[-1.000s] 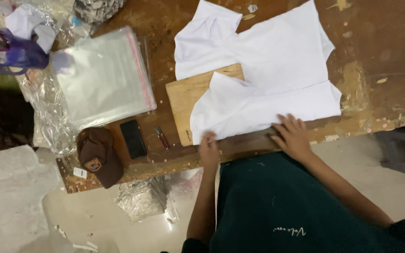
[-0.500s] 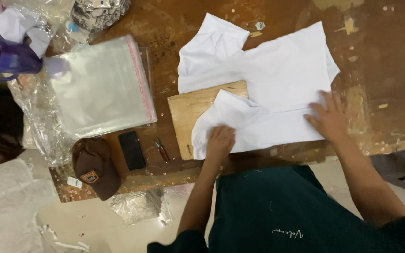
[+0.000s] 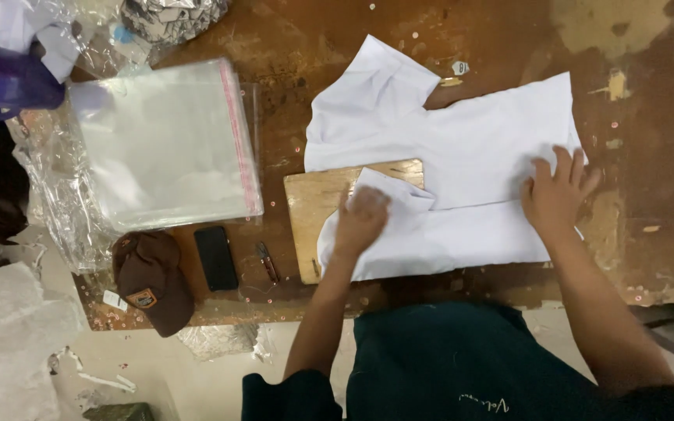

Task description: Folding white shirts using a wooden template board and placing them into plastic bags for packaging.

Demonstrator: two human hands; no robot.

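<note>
- My left hand presses flat, fingers together, on the white shirt's folded sleeve.
- My right hand lies spread on its right side.
- The shirt covers a wooden board on the bench.

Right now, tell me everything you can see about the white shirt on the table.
The white shirt is plain, thin cloth, lying flat and partly folded on the worn brown table. One sleeve sticks out at its upper left, another is folded over near the left hand, which presses it. The right hand lies flat on the shirt's right side. Its lower left rests on a wooden board.
</note>
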